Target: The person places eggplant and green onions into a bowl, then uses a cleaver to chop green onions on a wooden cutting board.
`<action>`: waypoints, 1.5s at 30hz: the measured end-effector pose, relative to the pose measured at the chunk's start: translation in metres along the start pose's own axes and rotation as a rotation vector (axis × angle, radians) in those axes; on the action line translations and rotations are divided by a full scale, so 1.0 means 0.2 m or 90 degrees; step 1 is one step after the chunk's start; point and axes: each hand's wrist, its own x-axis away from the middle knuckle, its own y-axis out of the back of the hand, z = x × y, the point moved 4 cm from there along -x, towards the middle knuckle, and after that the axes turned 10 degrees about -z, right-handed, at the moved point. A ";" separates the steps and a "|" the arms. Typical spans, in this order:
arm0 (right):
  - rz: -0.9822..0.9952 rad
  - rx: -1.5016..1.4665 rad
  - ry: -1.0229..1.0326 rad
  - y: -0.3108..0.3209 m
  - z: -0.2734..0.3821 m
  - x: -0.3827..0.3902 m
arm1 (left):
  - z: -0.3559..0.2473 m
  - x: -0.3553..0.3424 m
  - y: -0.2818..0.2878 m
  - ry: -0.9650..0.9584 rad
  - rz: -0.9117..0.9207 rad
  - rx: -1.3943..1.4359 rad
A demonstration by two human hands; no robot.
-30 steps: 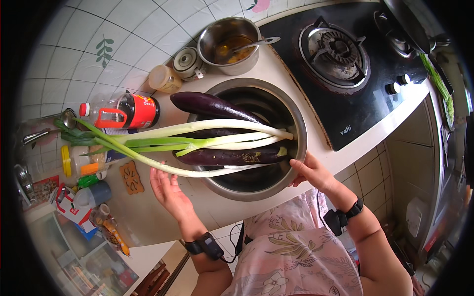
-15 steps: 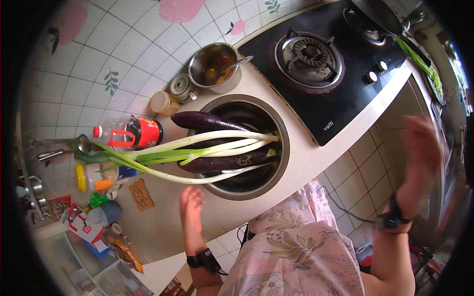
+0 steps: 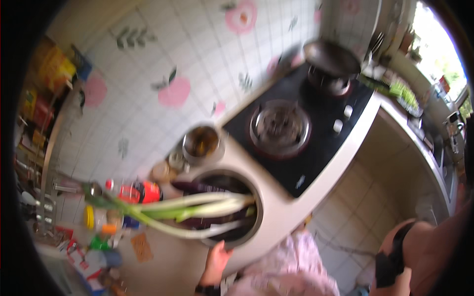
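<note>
A round metal bowl [image 3: 257,224] sits on the counter. Across it lie dark purple eggplants [image 3: 197,186] and long leeks [image 3: 170,209], their green ends sticking out to the left. At the bowl's near rim is my left hand [image 3: 217,259], its thumb by the edge and its fingers curled against the side, slightly blurred. On the right my right hand [image 3: 437,251] is raised close to the camera, large and smeared past the black wristband [image 3: 395,251]; its fingers do not show.
Right of the bowl is a black gas stove [image 3: 311,163] with a wok [image 3: 332,58] at its far end. Behind the bowl stands a metal pot [image 3: 201,143]. A red-labelled bottle [image 3: 140,191], jars and packages crowd the left. Chopped greens [image 3: 404,93] lie at the far right.
The view has tilted up, showing more wall and the window. My left hand has moved right to the bowl's near rim. My right hand has come up closer to the camera.
</note>
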 end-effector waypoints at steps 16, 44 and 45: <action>0.027 -0.099 0.046 0.24 0.30 -0.08 | -0.09 0.00 0.23 -0.113 -0.097 -0.034; -0.150 0.294 -0.056 1.98 0.33 0.51 | 1.03 0.23 -1.14 0.108 0.261 -0.455; -0.159 0.304 -0.059 2.00 0.31 0.53 | 1.06 0.22 -1.18 0.131 0.311 -0.447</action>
